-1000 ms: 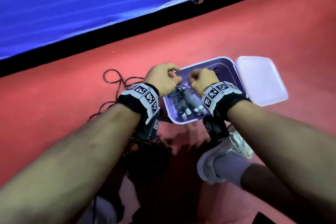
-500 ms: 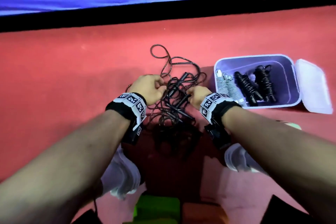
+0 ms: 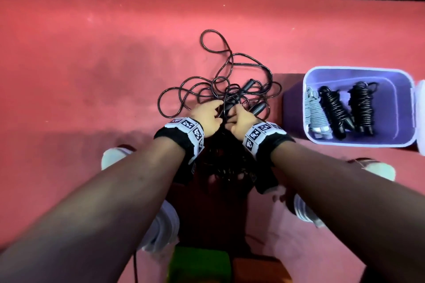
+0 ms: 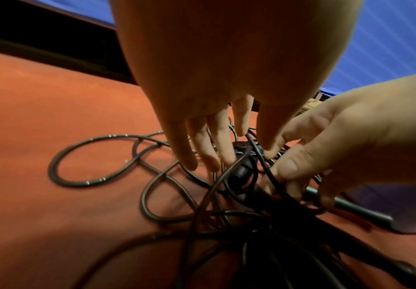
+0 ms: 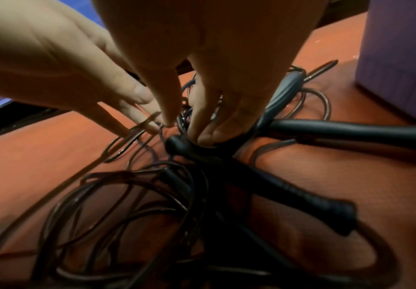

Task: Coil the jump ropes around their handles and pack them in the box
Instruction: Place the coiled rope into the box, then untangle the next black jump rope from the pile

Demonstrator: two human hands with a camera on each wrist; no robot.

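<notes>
A: What takes up the most room?

B: The red floor mat, and on it a loose tangle of thin black jump ropes with dark slim handles, spread in loops in front of the person.

A: And the container?

B: A pale lilac plastic box sits open on the mat to the right of the tangle, apart from it. Inside lie three wound bundles side by side: a grey coiled rope at the left and two black coiled ropes to its right.

A: Where are the hands?

B: Both are down in the near edge of the tangle, almost touching each other. The left hand has its fingers extended and spread, tips among the cords, closed round nothing. The right hand reaches in beside it; its fingertips press onto the end of a black ribbed handle lying on the mat. Whether they actually clasp it, the views do not show.

A: Anything smaller?

B: A dark grey smooth handle lies just right of those fingers.
</notes>
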